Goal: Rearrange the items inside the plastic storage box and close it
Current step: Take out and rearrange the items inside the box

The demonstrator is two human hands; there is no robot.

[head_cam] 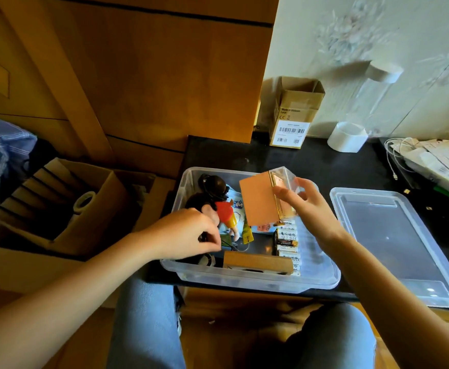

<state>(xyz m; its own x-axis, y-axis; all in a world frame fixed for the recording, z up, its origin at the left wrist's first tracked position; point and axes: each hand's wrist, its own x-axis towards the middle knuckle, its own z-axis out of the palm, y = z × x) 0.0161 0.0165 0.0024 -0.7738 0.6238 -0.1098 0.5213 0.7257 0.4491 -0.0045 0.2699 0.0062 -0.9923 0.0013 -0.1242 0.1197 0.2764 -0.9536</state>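
On the dark worktop (324,166) in front of the seated person, the clear plastic storage box (247,280) stands open at the near edge, and the sorting looks to be only midway. Its lid (393,246) lies flat just beside it to the right, so closing has not yet begun. The right hand (304,206) is raised over the box, its fingers pinching a small stack of orange cards in a clear case (264,199), held above the contents rather than set down. The left hand (188,233) reaches into the left part of the box with fingers curled tight on something small and dark; what exactly it pinches I cannot tell. Inside, things lie loosely: a doll with a red top (227,218), a black rounded item (215,186) at the far corner, packs of batteries (287,243) along the right, and a brown wooden-looking block (258,263) against the near wall. I would judge that the cards must be placed, the rest settled, and the lid fitted. Further back on the worktop stand a small cardboard carton (294,115) and a white roll (347,137) against a pale patterned wall, with papers and a white cable (399,153) at the right. Wooden panelling rises to the left, and a large open cardboard box (58,209) sits on the floor.
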